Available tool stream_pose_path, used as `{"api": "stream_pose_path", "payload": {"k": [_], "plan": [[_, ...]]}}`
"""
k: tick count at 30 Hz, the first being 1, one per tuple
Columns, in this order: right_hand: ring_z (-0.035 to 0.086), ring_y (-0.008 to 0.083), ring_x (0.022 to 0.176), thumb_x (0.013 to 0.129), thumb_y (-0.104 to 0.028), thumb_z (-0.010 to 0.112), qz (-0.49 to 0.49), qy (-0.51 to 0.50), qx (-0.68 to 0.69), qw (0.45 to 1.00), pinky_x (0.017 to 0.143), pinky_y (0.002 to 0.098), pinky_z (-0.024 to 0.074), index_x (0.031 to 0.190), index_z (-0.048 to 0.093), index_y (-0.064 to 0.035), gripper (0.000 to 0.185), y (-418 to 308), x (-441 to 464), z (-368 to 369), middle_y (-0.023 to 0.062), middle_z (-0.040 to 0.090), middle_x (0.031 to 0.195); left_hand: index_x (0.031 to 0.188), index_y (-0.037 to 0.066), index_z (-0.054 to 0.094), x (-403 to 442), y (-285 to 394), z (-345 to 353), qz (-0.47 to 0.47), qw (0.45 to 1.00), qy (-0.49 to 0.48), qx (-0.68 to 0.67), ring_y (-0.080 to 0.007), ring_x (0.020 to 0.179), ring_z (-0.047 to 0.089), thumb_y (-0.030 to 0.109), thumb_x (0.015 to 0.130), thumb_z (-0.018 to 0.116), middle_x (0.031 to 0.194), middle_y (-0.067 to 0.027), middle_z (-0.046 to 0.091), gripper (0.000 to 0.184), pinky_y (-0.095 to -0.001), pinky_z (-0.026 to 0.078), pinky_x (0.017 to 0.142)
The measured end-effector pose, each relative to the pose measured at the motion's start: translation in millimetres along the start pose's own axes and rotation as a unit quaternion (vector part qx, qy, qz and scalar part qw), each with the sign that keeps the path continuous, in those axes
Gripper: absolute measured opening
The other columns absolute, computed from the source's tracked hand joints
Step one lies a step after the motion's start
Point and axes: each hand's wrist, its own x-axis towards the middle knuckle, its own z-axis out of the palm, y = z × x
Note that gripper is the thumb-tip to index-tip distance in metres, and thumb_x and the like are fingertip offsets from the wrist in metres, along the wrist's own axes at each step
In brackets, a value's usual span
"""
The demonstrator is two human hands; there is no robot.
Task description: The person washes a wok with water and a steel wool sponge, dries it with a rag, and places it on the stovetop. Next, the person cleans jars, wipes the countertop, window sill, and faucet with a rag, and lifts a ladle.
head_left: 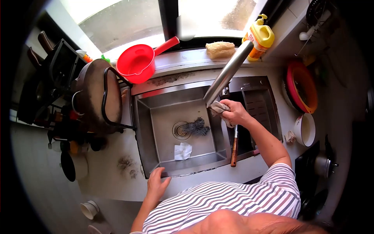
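My right hand (235,113) is closed on a crumpled pale cloth (219,108), beside the lower end of the metal faucet (229,73). My left hand (157,183) is at the near left edge of the steel sink (163,156), its fingers apart and nothing in it. In the basin, a dark scouring pad (198,127) lies next to the drain (180,130), and a white piece of paper or cloth (182,151) lies nearer me. A wooden-handled utensil (234,150) rests across the smaller basin, just below my right hand.
A red dipper (136,63), a loofah-like sponge (220,50) and a yellow pump bottle (259,37) stand on the window ledge. At left is a rack with a round board (99,95). Colored basins (302,86) and a white bowl (304,130) are at right.
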Motion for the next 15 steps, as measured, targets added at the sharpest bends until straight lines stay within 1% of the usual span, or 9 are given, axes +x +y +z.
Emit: {"api": "stream_pose_path", "payload": {"k": [2,3,4,6,8,9,10,12,15], "plan": [[0.06,0.0339,0.083,0.073,-0.012,0.054,-0.096,0.06,-0.062,0.992,0.073,0.0393,0.0484,0.097,0.058,-0.0057,0.025,-36.9,6.9,10.3,0.0176,0.06,0.086,0.109,0.0,0.055,-0.8,-2.0,-2.5,-0.008,1.0,-0.012,-0.005,-0.0313,0.101,0.054,0.021,0.071,0.069,0.111,-0.0161,0.056,0.045,-0.0376,0.044,0.086],[0.059,0.0355,0.083,0.076,-0.011,0.053,-0.153,0.115,-0.147,0.971,0.072,0.042,0.0482,0.095,0.055,-0.0057,0.02,-39.1,21.3,14.7,0.0181,0.058,0.087,0.108,0.0,0.055,1.0,-3.0,-4.0,-0.011,1.0,-0.026,-0.009,-0.0312,0.101,0.054,0.021,0.071,0.069,0.11,-0.0158,0.057,0.045,-0.0376,0.044,0.086],[0.06,0.0381,0.085,0.077,-0.009,0.052,-0.139,0.14,-0.177,0.964,0.072,0.0432,0.0473,0.098,0.053,-0.0018,0.023,-44.0,37.5,16.0,0.0214,0.059,0.092,0.108,0.0,0.055,1.4,-3.9,-6.7,-0.007,1.0,-0.022,-0.011,-0.0312,0.101,0.054,0.021,0.071,0.069,0.11,-0.0158,0.057,0.045,-0.0376,0.044,0.086],[0.06,0.0393,0.083,0.079,-0.008,0.049,-0.125,0.164,-0.291,0.934,0.072,0.0455,0.0474,0.093,0.051,0.0002,0.017,-39.3,84.8,18.3,0.0229,0.058,0.09,0.108,0.0,0.056,-1.3,-7.7,-13.5,0.007,1.0,-0.013,0.003,-0.0312,0.101,0.054,0.021,0.071,0.069,0.109,-0.0153,0.057,0.045,-0.0376,0.044,0.086],[0.059,0.0387,0.084,0.079,-0.006,0.047,-0.042,0.16,-0.401,0.901,0.074,0.0466,0.0479,0.091,0.051,0.0006,0.014,-25.2,131.6,31.0,0.0226,0.058,0.085,0.108,0.0,0.055,-3.1,-17.2,-18.2,0.017,1.0,0.003,0.001,-0.0314,0.101,0.054,0.02,0.07,0.069,0.109,-0.0152,0.057,0.045,-0.0377,0.044,0.087],[0.057,0.0368,0.086,0.08,-0.006,0.047,-0.001,0.156,-0.362,0.919,0.076,0.0462,0.0484,0.094,0.051,0.0009,0.016,-5.1,153.6,42.9,0.0228,0.057,0.088,0.108,0.0,0.055,-4.4,-18.2,-22.6,-0.002,1.0,0.011,-0.002,-0.0315,0.101,0.054,0.02,0.07,0.069,0.109,-0.0152,0.057,0.045,-0.0379,0.044,0.087],[0.055,0.0368,0.09,0.079,-0.006,0.049,0.012,0.211,-0.388,0.897,0.076,0.0461,0.0482,0.093,0.051,0.0002,0.015,29.7,174.4,67.7,0.0234,0.055,0.092,0.108,0.0,0.055,-5.6,-19.7,-26.2,-0.02,1.0,0.02,-0.005,-0.0316,0.101,0.054,0.02,0.07,0.069,0.109,-0.0152,0.057,0.045,-0.038,0.044,0.087],[0.055,0.038,0.09,0.077,-0.008,0.052,-0.031,0.249,-0.339,0.907,0.076,0.0459,0.0483,0.094,0.051,-0.0023,0.018,15.4,178.1,95.6,0.0224,0.054,0.094,0.108,0.0,0.055,-5.6,-28.8,-31.6,-0.025,0.999,0.025,-0.01,-0.0318,0.102,0.054,0.02,0.07,0.069,0.109,-0.0152,0.057,0.045,-0.0382,0.044,0.087],[0.056,0.0388,0.088,0.076,-0.012,0.054,-0.106,0.074,-0.305,0.944,0.076,0.0459,0.0482,0.096,0.052,-0.0054,0.021,-21.7,162.7,106.6,0.0202,0.056,0.09,0.108,0.0,0.055,11.0,-30.7,-43.6,-0.028,0.999,0.014,-0.009,-0.0325,0.102,0.054,0.02,0.069,0.07,0.11,-0.0154,0.057,0.046,-0.0386,0.044,0.087]]}}
